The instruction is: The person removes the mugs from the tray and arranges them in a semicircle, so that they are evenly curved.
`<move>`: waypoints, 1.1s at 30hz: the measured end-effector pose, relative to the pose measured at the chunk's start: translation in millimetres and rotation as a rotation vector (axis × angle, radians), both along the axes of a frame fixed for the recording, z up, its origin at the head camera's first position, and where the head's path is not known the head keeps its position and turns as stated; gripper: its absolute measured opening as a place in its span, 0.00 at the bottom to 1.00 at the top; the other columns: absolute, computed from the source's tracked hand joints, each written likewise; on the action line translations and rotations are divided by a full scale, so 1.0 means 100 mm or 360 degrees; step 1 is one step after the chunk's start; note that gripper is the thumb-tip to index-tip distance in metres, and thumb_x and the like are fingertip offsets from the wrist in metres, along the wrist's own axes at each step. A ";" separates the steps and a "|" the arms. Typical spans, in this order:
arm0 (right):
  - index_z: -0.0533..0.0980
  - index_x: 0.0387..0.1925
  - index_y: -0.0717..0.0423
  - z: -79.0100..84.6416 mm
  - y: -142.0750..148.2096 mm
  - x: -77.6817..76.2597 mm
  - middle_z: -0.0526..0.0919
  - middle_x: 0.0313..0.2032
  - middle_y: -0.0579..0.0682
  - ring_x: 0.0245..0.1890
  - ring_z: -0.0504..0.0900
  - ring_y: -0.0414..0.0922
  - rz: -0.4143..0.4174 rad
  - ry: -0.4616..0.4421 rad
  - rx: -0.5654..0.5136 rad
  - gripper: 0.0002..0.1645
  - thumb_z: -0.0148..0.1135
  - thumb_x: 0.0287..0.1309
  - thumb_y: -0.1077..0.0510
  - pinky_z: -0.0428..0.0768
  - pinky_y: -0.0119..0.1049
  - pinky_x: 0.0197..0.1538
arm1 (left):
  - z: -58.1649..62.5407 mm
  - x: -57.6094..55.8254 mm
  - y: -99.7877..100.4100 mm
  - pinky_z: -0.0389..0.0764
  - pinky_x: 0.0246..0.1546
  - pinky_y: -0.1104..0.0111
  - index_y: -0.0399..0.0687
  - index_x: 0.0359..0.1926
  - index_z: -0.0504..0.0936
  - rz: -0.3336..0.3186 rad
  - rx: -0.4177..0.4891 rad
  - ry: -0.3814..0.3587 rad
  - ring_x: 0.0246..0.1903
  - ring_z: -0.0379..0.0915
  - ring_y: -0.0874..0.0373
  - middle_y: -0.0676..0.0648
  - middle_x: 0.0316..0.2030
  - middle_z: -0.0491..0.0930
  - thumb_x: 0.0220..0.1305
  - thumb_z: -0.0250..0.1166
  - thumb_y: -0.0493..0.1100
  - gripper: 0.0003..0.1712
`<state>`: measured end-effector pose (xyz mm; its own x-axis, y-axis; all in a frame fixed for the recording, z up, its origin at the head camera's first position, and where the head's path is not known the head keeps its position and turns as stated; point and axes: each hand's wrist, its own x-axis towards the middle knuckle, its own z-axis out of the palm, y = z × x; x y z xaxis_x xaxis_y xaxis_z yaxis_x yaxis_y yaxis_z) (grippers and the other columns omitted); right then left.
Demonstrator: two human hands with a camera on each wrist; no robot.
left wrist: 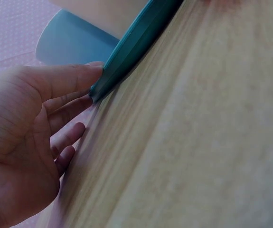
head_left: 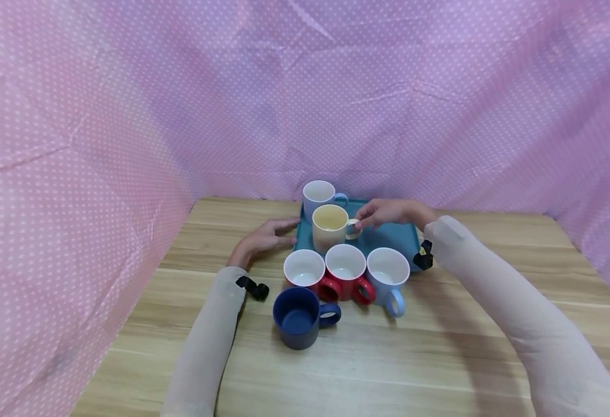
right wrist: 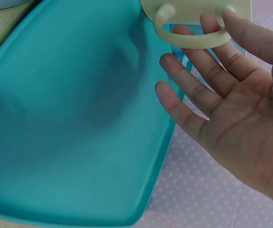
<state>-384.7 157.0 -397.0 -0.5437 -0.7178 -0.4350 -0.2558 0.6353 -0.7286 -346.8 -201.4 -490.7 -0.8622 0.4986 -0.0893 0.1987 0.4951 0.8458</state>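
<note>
In the head view, my right hand (head_left: pixel 385 213) holds a cream mug (head_left: pixel 328 230) by its handle. In the right wrist view, fingertips (right wrist: pixel 186 32) pass behind the handle (right wrist: pixel 193 42), with the thumb at its top; the lower two fingers stay off it. This upright mug is over the left part of a teal tray (head_left: pixel 393 234). A pale blue mug (head_left: pixel 319 194) stands behind it at the tray's back left corner. My left hand (head_left: pixel 268 234) has its fingers extended, with fingertips (left wrist: pixel 96 69) against the tray's left rim (left wrist: pixel 131 45).
Along the tray's front stand two red mugs (head_left: pixel 305 269), (head_left: pixel 345 269) and a light blue mug (head_left: pixel 386 272). Nearer is a dark blue mug (head_left: pixel 297 321), handle to the right. Pink dotted cloth (head_left: pixel 305 104) hangs behind the wooden table (head_left: pixel 388 370).
</note>
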 end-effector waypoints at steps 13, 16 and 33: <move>0.81 0.38 0.60 -0.18 0.16 0.11 0.84 0.35 0.47 0.49 0.82 0.47 -0.0131 -0.0281 -0.0214 0.17 0.52 0.77 0.54 0.78 0.49 0.63 | 0.02 0.02 0.02 0.53 0.79 0.48 0.55 0.76 0.67 0.0015 -0.0008 -0.0002 0.79 0.53 0.51 0.49 0.76 0.64 0.69 0.67 0.46 0.36; 0.80 0.36 0.62 -0.21 0.18 0.19 0.84 0.31 0.46 0.48 0.85 0.46 -0.0208 -0.0268 -0.0333 0.16 0.52 0.77 0.57 0.79 0.49 0.62 | 0.02 0.02 0.02 0.53 0.79 0.48 0.54 0.76 0.67 0.0016 -0.0001 0.0001 0.79 0.52 0.51 0.49 0.76 0.64 0.69 0.66 0.45 0.36; 0.78 0.37 0.69 -0.28 0.44 0.45 0.83 0.31 0.47 0.46 0.87 0.43 -0.0615 -0.0103 -0.0608 0.17 0.50 0.77 0.60 0.85 0.46 0.55 | -0.01 0.01 0.01 0.53 0.79 0.48 0.50 0.76 0.66 0.0008 0.0078 -0.0006 0.79 0.51 0.48 0.45 0.76 0.63 0.69 0.67 0.43 0.36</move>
